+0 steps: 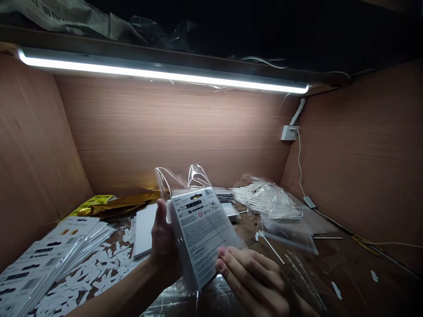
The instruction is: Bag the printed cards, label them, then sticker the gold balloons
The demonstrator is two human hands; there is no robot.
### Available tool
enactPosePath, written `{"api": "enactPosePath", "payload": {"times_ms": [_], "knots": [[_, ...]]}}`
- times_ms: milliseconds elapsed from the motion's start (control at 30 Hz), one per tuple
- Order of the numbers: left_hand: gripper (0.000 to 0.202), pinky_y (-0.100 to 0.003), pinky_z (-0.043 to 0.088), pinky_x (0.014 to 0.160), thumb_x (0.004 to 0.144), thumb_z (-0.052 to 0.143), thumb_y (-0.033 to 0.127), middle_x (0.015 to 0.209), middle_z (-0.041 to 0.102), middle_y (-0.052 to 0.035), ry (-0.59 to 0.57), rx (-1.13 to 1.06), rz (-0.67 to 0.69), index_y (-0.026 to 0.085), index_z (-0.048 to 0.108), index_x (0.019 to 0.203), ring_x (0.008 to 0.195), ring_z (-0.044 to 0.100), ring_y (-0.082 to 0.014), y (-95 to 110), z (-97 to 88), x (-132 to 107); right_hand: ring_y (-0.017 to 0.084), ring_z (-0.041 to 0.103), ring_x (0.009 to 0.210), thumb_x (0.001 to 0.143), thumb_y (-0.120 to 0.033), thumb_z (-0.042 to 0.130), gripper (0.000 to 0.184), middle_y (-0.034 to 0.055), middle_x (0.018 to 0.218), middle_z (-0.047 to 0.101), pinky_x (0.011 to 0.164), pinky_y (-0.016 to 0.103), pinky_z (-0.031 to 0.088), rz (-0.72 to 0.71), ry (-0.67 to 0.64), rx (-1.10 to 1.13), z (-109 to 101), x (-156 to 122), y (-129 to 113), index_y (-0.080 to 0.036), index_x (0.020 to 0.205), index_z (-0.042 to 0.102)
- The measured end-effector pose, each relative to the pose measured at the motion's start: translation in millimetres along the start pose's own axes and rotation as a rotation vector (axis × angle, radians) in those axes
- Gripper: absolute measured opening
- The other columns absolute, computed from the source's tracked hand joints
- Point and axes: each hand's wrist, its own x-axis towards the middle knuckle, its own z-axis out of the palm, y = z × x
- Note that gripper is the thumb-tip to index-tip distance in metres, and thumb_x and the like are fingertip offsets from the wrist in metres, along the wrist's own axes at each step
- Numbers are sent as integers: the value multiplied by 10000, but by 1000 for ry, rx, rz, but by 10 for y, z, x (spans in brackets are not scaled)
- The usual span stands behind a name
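A grey-white printed card (206,233) with a hang hole and small text sits inside a clear plastic bag (178,178), tilted up in front of me. The bag's loose top flap stands open above the card. My left hand (164,240) grips the bagged card along its left edge, thumb up and the other fingers hidden behind. At the lower right corner, the fingers of my right hand (254,277) press together on the bag; its thumb is out of sight. What lies behind the card cannot be made out.
Bagged cards (42,259) overlap at the left beside white paper scraps (99,268) and gold foil (125,204). White sticks (267,198) pile up at the back right, near clear bags (297,235). A white cable (299,163) runs down the right wall under a tube light (165,72).
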Motion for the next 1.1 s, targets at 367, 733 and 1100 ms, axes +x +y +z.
{"api": "enactPosePath", "payload": {"times_ms": [367, 733, 1100], "knots": [[916, -596, 349, 1171, 911, 433, 834, 1233, 761, -237, -20, -22, 100, 67, 700, 1335, 1278, 624, -447, -95, 26, 39, 277, 761, 1085, 1016, -11, 361, 413, 200, 1091, 794, 862, 372, 679, -132, 43, 1, 256, 68, 197, 27, 1108, 762], [854, -598, 406, 1121, 963, 417, 767, 1170, 774, -249, 106, -74, 104, 35, 686, 1309, 1148, 692, -440, 22, -37, 79, 265, 731, 1168, 983, 15, 535, 274, 185, 1149, 791, 982, 377, 658, -60, 104, 48, 285, 78, 255, 15, 1135, 762], [910, -634, 414, 1115, 971, 367, 760, 1175, 764, -281, 82, -23, 30, -6, 624, 1388, 1211, 660, -484, -7, 28, 38, 234, 695, 973, 896, 57, 701, 308, 158, 1068, 770, 832, 398, 629, 202, 193, 281, 313, 49, 140, 2, 1197, 732]]}}
